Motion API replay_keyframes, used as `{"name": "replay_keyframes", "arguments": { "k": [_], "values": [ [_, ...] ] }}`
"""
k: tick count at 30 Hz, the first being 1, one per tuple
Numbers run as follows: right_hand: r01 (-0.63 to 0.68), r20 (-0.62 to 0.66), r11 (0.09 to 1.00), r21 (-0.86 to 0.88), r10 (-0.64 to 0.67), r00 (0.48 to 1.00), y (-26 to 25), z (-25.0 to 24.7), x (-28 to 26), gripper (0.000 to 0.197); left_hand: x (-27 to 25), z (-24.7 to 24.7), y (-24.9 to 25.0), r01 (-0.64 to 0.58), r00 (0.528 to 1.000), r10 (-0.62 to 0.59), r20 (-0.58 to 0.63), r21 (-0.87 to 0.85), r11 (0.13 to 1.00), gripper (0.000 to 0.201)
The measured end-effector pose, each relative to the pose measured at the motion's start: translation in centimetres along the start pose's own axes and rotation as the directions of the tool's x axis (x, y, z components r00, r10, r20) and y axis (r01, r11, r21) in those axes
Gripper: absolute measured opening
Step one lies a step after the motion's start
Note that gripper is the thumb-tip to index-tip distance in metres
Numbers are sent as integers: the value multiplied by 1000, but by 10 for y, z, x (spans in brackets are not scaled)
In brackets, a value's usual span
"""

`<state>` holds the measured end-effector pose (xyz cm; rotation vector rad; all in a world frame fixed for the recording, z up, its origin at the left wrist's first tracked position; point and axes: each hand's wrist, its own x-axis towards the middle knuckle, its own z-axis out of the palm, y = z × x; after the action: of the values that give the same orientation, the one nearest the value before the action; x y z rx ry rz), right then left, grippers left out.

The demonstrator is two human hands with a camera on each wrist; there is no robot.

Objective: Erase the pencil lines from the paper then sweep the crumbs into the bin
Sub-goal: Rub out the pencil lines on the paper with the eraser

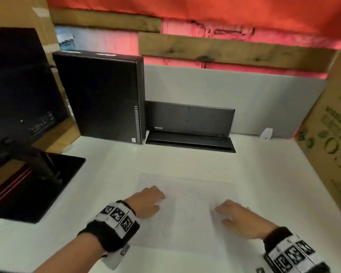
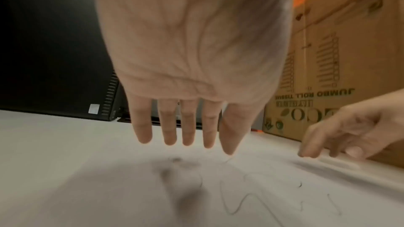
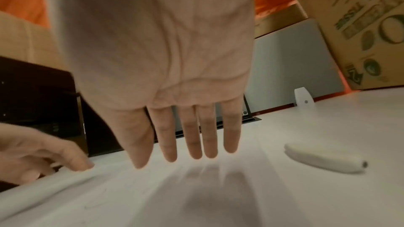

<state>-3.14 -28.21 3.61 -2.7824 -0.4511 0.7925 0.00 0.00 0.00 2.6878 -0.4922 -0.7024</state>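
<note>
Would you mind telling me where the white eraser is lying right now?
In the right wrist view, the white eraser lies on the white desk, just right of the right hand and the paper.

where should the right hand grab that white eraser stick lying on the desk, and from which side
Pinch the white eraser stick across its middle, coming down from above with the right hand. It lies flat on the desk, long and rounded, to the right of the open hand, with bare desk on both long sides, so thumb and fingers can likely straddle it there.

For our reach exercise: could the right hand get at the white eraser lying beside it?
Probably yes: the right hand is open and holds nothing, and only bare desk lies between it and the white eraser.
</note>
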Motion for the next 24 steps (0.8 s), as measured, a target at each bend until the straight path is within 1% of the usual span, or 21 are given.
{"name": "replay_keyframes", "arguments": {
  "k": [1, 2, 4, 6, 8, 11, 14, 16, 19, 22, 24],
  "values": [
    [11, -1, 1000, -12, -11, 1000, 2, 3, 9, 37, 6, 0, 2, 21, 1000, -21, 8, 17, 1000, 46],
    [-12, -6, 1000, -3, 12, 1000, 2, 6, 12, 42, 7, -1, 6, 50, 998, -51, 22, 43, 998, 51],
    [-36, 16, 999, -25, 36, 999, 0, 9, 18, 51, 10, -4, 13, 56, 997, -61, 46, 102, 993, 59],
    [-33, 36, 998, -54, 35, 999, -2, 14, 22, 58, 13, 2, 15, 37, 995, -48, 87, 134, 990, 67],
    [-29, 18, 996, -87, 31, 999, -2, 18, 23, 62, 15, 8, 14, 25, 993, -43, 114, 152, 988, 75],
    [-18, -14, 994, -106, 17, 1000, 2, 26, 24, 63, 13, 15, 16, 10, 995, -30, 100, 189, 982, 83],
    [-16, -32, 988, -151, 11, 999, 2, 31, 20, 65, 8, 18, 20, -4, 998, -14, 69, 253, 968, 84],
    [-44, -52, 981, -187, 35, 998, 3, 31, 17, 68, 5, 20, 21, -2, 999, -11, 44, 282, 959, 84],
    [-154, -137, 960, -233, 124, 983, 8, 31, 8, 65, -3, 23, 22, 24, 1000, -27, 4, 292, 956, 84],
    [-312, -217, 909, -278, 257, 942, 19, 33, -5, 50, -12, 26, 25, 55, 998, -60, 8, 291, 955, 84],
    [-391, -218, 867, -308, 336, 916, 26, 34, -11, 40, -17, 29, 25, 63, 998, -69, 11, 298, 953, 84]
  ]
}}
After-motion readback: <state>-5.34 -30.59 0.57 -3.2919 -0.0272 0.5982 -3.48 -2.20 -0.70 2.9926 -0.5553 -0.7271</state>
